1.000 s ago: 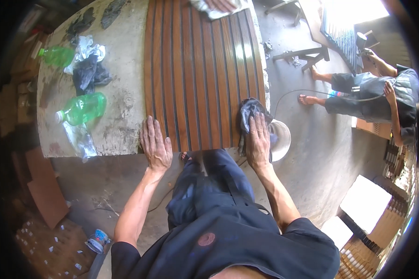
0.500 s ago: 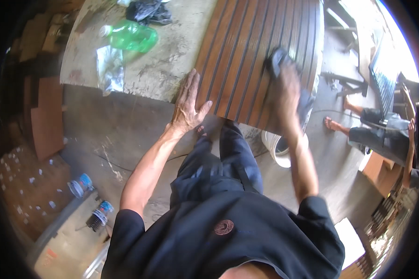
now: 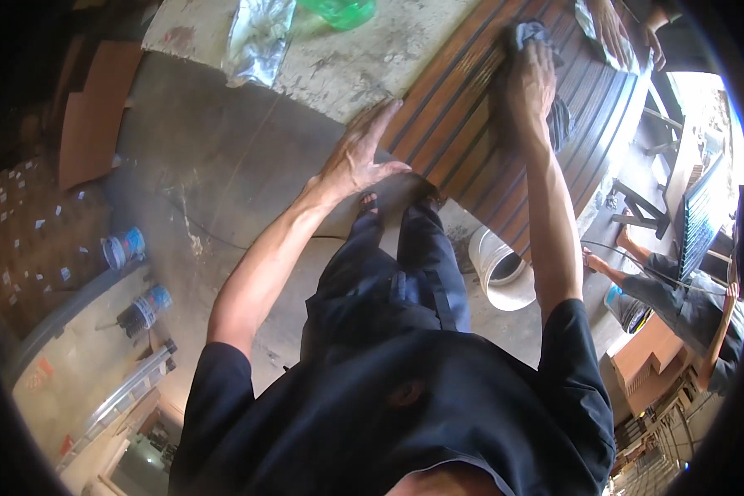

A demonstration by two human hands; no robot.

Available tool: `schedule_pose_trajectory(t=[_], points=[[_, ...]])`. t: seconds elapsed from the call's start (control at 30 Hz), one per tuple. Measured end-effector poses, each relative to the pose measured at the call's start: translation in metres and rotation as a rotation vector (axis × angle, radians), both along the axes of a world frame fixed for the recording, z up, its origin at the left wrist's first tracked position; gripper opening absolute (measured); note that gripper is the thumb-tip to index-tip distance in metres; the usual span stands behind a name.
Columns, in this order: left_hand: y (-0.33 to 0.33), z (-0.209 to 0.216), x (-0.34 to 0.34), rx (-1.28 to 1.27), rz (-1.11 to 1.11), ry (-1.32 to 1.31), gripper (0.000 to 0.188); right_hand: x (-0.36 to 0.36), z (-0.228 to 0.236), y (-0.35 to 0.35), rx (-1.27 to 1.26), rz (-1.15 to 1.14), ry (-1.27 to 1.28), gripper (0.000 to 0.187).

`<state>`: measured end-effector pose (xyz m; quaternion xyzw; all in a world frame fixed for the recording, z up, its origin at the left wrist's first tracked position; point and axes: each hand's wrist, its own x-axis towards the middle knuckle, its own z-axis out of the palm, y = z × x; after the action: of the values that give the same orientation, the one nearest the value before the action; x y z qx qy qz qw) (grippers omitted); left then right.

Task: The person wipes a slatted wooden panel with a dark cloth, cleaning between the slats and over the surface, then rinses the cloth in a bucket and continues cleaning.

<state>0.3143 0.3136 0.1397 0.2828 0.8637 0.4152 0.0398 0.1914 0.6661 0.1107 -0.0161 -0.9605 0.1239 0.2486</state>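
Observation:
A brown slatted wood panel with dark grooves lies on the worktable. My right hand presses a dark grey cloth onto its slats, towards the far side; part of the cloth hangs beside the wrist. At the panel's near left edge is my left hand, fingers stretched out and thumb apart, holding nothing. Another person's hand rests on a pale cloth at the panel's far right.
The stained worktable carries a crumpled silvery packet and a green plastic bottle. A white bucket stands on the floor below the panel's near edge. Another person's legs show at the right, beside wooden frames.
My right hand has moved the cloth farther away along the panel. The view has shifted, and another person's hands now show at the far right. My left hand stays by the panel's left edge.

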Motion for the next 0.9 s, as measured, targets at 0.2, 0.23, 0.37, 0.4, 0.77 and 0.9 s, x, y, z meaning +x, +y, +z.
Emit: schedule_pose_trajectory(t=[0.2, 0.23, 0.37, 0.4, 0.77, 0.9], points=[[-0.023, -0.02, 0.008, 0.004, 0.065, 0.166, 0.112, 0.198, 0.042, -0.157, -0.202, 0.697, -0.178, 0.047], [-0.025, -0.025, 0.007, -0.014, 0.056, 0.21, 0.112, 0.232, 0.051, -0.163, -0.305, 0.787, -0.294, 0.047], [-0.028, -0.012, -0.006, -0.032, -0.055, 0.114, 0.107, 0.305, 0.07, -0.124, -1.134, 0.413, -0.818, 0.037], [-0.028, -0.014, -0.006, -0.042, -0.068, 0.102, 0.104, 0.312, 0.083, -0.111, -1.232, 0.228, -0.728, 0.038], [-0.026, -0.014, -0.007, -0.119, -0.139, 0.137, 0.117, 0.146, 0.016, -0.158, -0.336, 0.04, 0.026, 0.042], [-0.022, -0.021, -0.002, -0.118, -0.214, 0.211, 0.114, 0.195, 0.022, -0.183, -0.24, 0.088, -0.037, 0.05]])
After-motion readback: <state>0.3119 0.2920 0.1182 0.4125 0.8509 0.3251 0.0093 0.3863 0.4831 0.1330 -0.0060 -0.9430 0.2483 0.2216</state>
